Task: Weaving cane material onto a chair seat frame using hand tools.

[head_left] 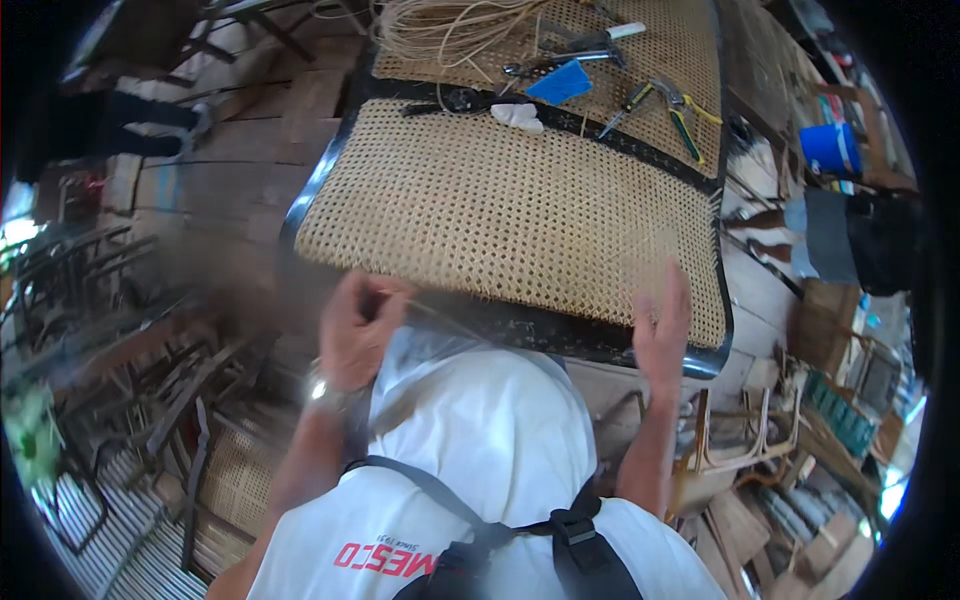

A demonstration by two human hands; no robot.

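Observation:
A woven cane panel (500, 200) in a dark, glossy frame (530, 325) lies in front of me. At the frame's near left edge my left hand (362, 325) is closed in a pinch. A thin pale cane strand (440, 316) runs from its fingertips toward the right. My right hand (662, 325) is over the near right part of the panel, fingers stretched upward and smeared by motion. Nothing shows in it. Whether it touches the weave I cannot tell.
On the far part lie a coil of cane (450, 30), a blue block (561, 83), a white crumpled scrap (517, 117), pliers (685, 125) and other tools. Wooden chair frames (740, 440) stand at the right, more at the left. People stand on both sides; a blue bucket (830, 149) is far right.

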